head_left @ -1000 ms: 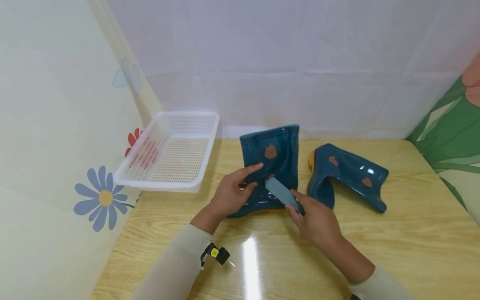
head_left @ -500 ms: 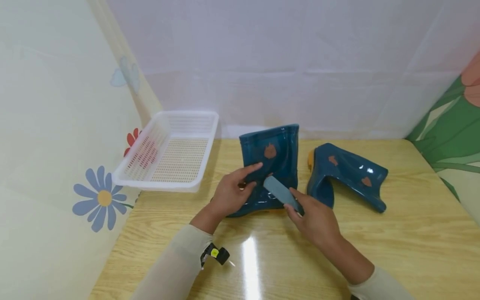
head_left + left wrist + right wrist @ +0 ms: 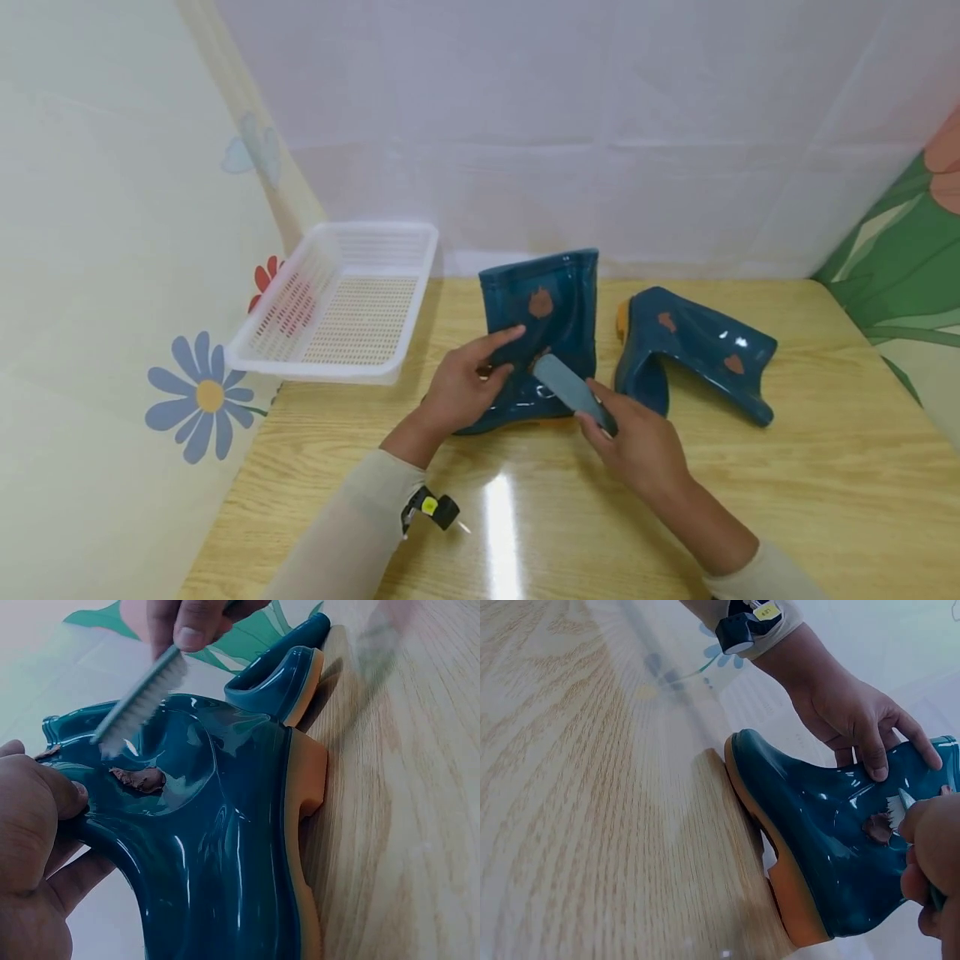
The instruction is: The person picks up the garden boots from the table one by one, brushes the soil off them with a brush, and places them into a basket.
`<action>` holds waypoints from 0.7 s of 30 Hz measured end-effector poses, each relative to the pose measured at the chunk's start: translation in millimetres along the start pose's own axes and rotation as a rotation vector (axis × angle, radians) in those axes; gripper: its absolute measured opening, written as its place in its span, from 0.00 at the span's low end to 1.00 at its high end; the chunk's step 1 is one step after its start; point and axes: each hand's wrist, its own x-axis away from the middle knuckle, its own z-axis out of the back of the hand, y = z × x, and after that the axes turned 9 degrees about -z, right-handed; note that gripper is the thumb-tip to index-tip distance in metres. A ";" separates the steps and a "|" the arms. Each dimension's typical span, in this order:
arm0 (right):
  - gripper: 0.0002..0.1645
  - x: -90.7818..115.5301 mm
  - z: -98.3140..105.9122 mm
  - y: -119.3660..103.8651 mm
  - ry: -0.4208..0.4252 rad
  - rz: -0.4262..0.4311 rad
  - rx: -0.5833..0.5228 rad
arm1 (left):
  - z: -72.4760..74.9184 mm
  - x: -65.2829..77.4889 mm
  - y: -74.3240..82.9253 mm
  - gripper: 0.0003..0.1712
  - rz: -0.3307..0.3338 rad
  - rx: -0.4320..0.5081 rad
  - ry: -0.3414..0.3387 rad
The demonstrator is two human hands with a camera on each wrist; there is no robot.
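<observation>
A glossy teal rubber boot [image 3: 558, 325] with an orange sole stands upright on the table, toe to the left in the head view. Two brown smears mark its side; the lower smear [image 3: 141, 780] shows in the left wrist view. My left hand [image 3: 463, 385] grips the front of the shaft above the ankle, thumb on the near face. A scrub brush [image 3: 566, 385] with a grey-blue back is held in my right hand [image 3: 637, 442]. Its white bristles [image 3: 895, 813] are right at the lower smear in the right wrist view. The second boot [image 3: 697, 350] lies tipped over to the right.
A white plastic basket [image 3: 431, 275] with slotted sides stands at the back left. Two brown smears also mark the second boot. The wood-grain table [image 3: 420, 533] runs back to a pale cloth backdrop [image 3: 525, 125], with flower-printed walls at both sides.
The brush has shifted slightly up and left, then back down and right, along the boot's side, with my right hand moving along. My left hand and both boots stay in place.
</observation>
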 end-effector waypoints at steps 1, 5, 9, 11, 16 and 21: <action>0.31 -0.6 -0.5 -1.2 0.003 0.011 -0.002 | 0.2 -0.2 0.0 0.32 -0.001 -0.001 0.001; 0.30 -3.0 -2.4 -5.1 0.008 0.044 0.003 | 0.7 -0.3 0.0 0.32 -0.004 -0.003 0.002; 0.30 -3.7 -3.5 -4.5 -0.007 0.023 0.028 | 1.1 -0.2 0.9 0.32 0.005 0.008 -0.007; 0.30 -3.9 -3.6 -2.7 -0.017 0.012 0.038 | 0.7 -0.1 1.1 0.32 0.016 0.011 -0.011; 0.29 -2.5 -2.4 2.3 -0.005 0.020 0.038 | 0.7 -0.4 1.9 0.32 0.028 0.007 -0.010; 0.31 -0.3 -2.0 2.8 0.042 0.053 0.011 | 0.4 -0.7 2.2 0.32 0.022 0.017 -0.008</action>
